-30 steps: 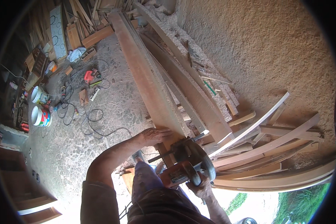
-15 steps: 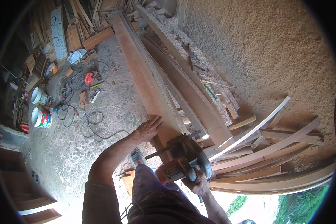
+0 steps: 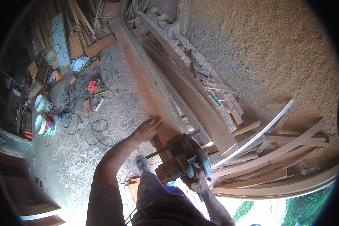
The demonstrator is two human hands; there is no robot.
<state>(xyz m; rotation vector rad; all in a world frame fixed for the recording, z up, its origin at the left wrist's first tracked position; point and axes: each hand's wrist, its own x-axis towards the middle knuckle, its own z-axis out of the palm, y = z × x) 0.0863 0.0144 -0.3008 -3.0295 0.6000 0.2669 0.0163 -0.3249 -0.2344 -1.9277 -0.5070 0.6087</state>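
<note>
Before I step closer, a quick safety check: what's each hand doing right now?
Left hand: open, laid on the long board.
Right hand: closed, holding the circular saw.

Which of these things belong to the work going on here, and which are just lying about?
In use:
- circular saw, gripped by the right hand
- long board, under the left hand

Lying about:
- white buckets
- red tool on the floor
- pale cloth
</note>
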